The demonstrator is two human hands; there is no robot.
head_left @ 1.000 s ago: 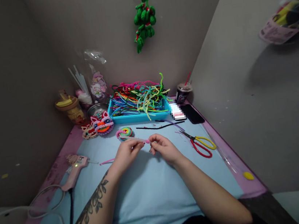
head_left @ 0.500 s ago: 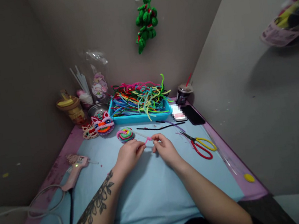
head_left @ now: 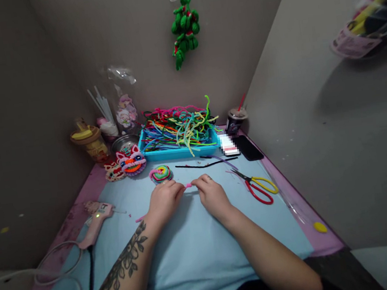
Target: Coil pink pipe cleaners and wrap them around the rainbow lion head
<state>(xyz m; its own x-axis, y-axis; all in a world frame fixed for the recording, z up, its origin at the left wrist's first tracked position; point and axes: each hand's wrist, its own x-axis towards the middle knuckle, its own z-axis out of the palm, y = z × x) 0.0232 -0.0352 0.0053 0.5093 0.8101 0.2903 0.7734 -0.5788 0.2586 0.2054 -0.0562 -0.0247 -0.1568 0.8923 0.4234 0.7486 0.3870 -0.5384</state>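
Left hand (head_left: pixel 163 200): fingertips pinching pink pipe cleaner (head_left: pixel 188 185)
Right hand (head_left: pixel 211 192): pinching its other end
Pipe cleaner: held just above blue surface (head_left: pixel 193 249), near rainbow coil (head_left: pixel 160 173)
Scissors (head_left: pixel 259 187): right of hands

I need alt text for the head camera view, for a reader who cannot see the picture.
Two bare hands, the left hand and the right hand, pinch a small pink pipe cleaner between them over a light blue table mat. Behind them stand a blue tray of colourful pipe cleaners, with scissors at the right and a pink glue gun at the left.
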